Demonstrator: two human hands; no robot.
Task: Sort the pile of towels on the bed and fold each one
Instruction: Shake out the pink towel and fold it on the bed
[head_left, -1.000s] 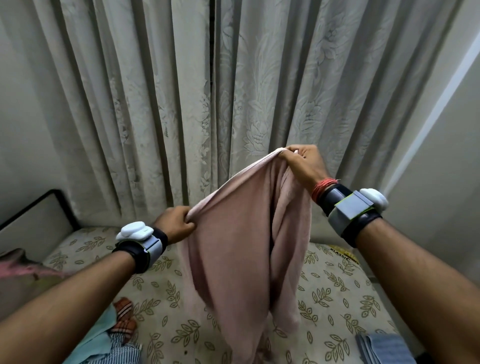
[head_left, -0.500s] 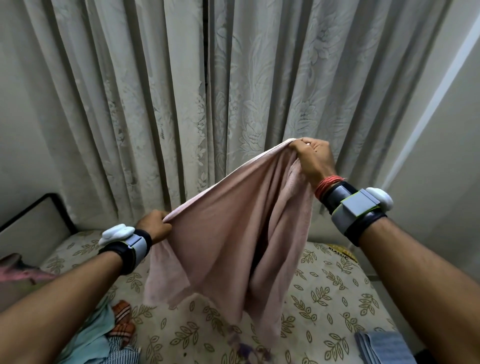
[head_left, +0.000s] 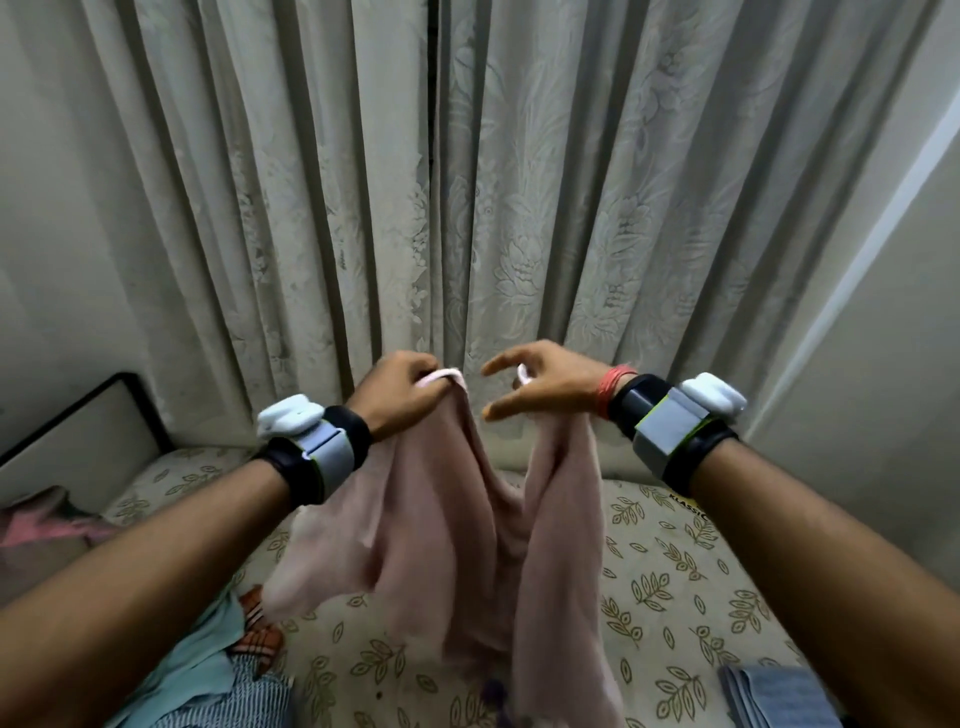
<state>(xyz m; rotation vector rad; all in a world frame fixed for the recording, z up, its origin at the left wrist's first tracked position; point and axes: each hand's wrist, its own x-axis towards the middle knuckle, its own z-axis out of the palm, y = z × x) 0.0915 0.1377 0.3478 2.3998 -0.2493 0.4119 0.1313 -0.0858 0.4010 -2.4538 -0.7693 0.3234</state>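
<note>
I have the pink towel (head_left: 467, 545) up off the bed (head_left: 675, 571), hanging between my two hands, which are close together at about the same height in front of the curtains (head_left: 337, 208). My left hand (head_left: 400, 395) has its fingers (head_left: 415, 366) clenched round a bunched corner of the top edge. My right hand (head_left: 545, 387) carries the other end. A loop of pink shows against the palm, so I judge the hidden lower fingers are grasping it, while forefinger and thumb stick out free. I read that as a reach for the left-hand corner, so the two ends meet and the cloth halves itself. Holding it high lets its own weight pull the creases out. The middle sags in a deep fold between the hands, and the lower hem blurs down near the sheet.

The bed wears a cream sheet printed with olive leaf sprigs. At its near left lies the pile (head_left: 218, 675) not yet sorted: teal, striped and orange-checked cloth. At the near right corner sits a folded blue-grey towel (head_left: 774, 696), well apart from the pile, I suppose so finished work does not mix with it. A crumpled pink cloth (head_left: 47, 530) lies by the dark-framed headboard (head_left: 78, 431) at far left. Pale patterned curtains fill the back, a plain wall (head_left: 893, 312) the right.
</note>
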